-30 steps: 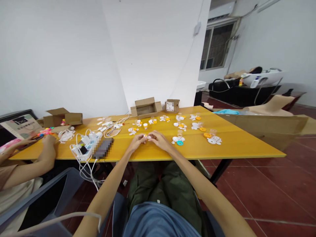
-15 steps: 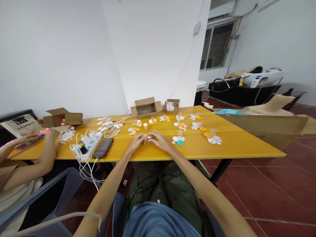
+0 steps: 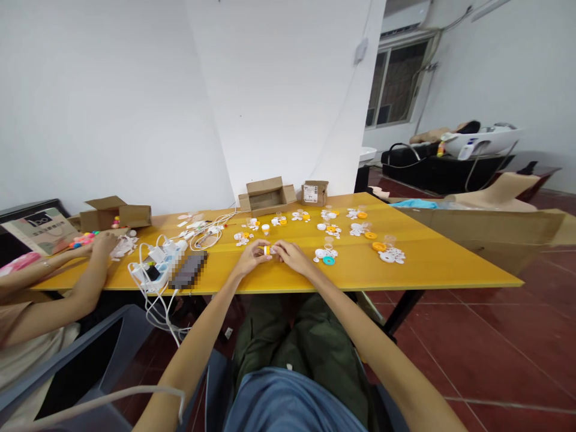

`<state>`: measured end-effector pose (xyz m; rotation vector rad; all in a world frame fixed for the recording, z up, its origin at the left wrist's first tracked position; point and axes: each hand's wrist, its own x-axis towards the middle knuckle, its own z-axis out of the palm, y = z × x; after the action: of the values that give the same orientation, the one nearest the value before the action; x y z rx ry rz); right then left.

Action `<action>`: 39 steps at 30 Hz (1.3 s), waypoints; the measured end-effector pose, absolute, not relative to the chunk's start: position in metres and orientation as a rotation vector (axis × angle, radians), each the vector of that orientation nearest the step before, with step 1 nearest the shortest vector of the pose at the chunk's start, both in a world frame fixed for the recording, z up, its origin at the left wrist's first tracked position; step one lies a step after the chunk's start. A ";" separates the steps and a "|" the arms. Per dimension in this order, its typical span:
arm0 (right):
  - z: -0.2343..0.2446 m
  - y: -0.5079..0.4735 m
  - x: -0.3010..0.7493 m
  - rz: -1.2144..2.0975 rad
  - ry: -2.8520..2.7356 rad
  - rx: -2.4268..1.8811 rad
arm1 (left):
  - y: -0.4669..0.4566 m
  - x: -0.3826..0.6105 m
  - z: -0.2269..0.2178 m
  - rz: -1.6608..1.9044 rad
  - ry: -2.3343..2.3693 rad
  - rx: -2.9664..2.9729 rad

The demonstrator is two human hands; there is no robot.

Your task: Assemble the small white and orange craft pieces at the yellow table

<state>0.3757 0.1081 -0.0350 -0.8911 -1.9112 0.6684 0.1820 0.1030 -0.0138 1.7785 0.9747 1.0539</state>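
Both my hands rest on the yellow table [image 3: 427, 258] near its front edge, fingertips meeting. My left hand [image 3: 250, 257] and my right hand [image 3: 290, 255] are closed together on a small orange and white plastic part [image 3: 267, 249] held between them. Just to the right of my right hand lie a teal ring [image 3: 328, 260] and white discs [image 3: 320, 254]. Several small orange and white pieces [image 3: 330, 228] are scattered farther back on the table.
A power strip with white chargers and cables [image 3: 155, 270] lies left of my hands, beside a dark flat object [image 3: 188, 270]. Open cardboard boxes [image 3: 266, 195] stand at the back. Another person's arm [image 3: 85, 270] reaches to the table's left end, by colourful pieces [image 3: 83, 240].
My hands stay together on the small part, with only slight finger movement. The other person's hand at the left has moved farther right along the table.
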 end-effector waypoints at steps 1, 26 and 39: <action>-0.035 0.108 0.376 0.668 -1.908 -0.884 | 0.103 0.182 -0.014 1.059 0.976 1.774; -0.032 0.104 0.377 0.600 -1.859 -0.881 | 0.104 0.185 -0.017 1.027 0.974 1.736; -0.031 0.104 0.377 0.622 -1.864 -0.863 | 0.106 0.184 -0.018 1.085 0.965 1.734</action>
<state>0.3772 0.1043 -0.0307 -0.8626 -1.8643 0.6222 0.1843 0.1056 -0.0178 1.7342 0.9648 1.0851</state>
